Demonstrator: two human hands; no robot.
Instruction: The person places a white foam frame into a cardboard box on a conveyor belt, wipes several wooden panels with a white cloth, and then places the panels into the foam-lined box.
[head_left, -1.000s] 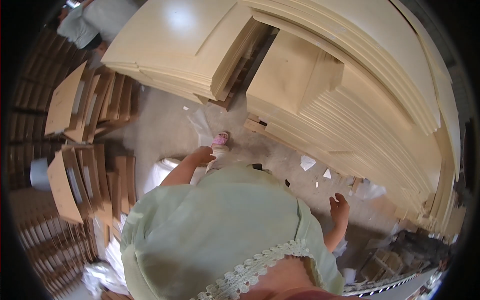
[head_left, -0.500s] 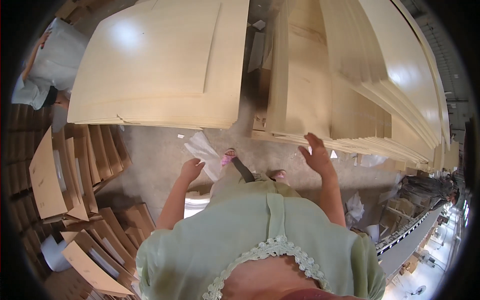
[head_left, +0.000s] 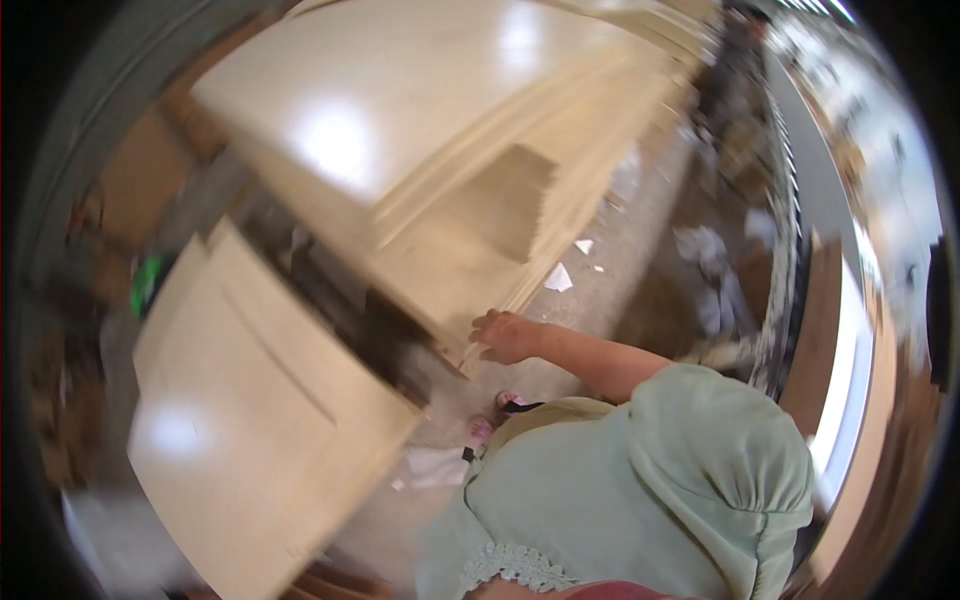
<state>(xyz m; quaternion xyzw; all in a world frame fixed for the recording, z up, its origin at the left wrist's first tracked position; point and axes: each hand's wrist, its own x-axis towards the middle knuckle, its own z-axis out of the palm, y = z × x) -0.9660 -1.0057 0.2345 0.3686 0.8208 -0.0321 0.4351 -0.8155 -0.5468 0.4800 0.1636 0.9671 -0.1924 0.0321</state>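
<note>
My right hand (head_left: pixel 503 336) reaches forward with fingers apart and slightly bent, holding nothing I can see. It is over the near lower edge of a stack of pale flat boards (head_left: pixel 440 285); whether the fingertips touch the boards I cannot tell. A second stack of pale boards (head_left: pixel 270 410), broad and flat, lies to the left across a dark narrow gap (head_left: pixel 350 310). My left hand is out of view. The picture is smeared by motion.
Scraps of white paper (head_left: pixel 559 278) and crumpled white wrapping (head_left: pixel 705 255) lie on the concrete floor (head_left: pixel 640 240) to the right. A long rail-like edge (head_left: pixel 787 220) runs along the right side. A blurred green thing (head_left: pixel 146 283) is at the far left.
The view has swung to the right, so the board stacks now appear further left and slanted. My left hand has gone out of view. My right hand is now at the board stack's edge.
</note>
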